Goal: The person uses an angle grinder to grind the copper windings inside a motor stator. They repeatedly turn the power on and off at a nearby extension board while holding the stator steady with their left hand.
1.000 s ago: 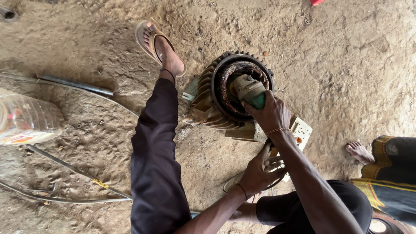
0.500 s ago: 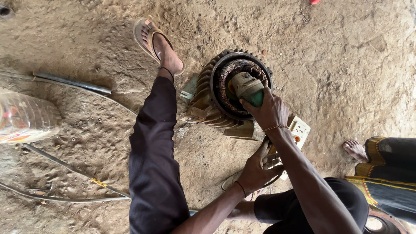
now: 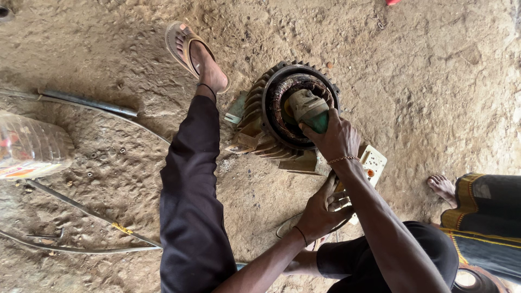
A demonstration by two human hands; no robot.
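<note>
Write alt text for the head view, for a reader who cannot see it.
A person's right hand holds a green power tool inside the open end of a finned motor housing on a dirt floor. The left hand grips something below it, hidden by the right arm. A trousered leg with a sandal stretches left; a plastic bottle lies at far left.

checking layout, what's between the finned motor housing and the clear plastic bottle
In the head view, the person's outstretched leg in dark trousers crosses the dirt floor between them.

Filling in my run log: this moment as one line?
right hand: grips green grinder inside motor housing | left hand: holds grinder's rear
</note>
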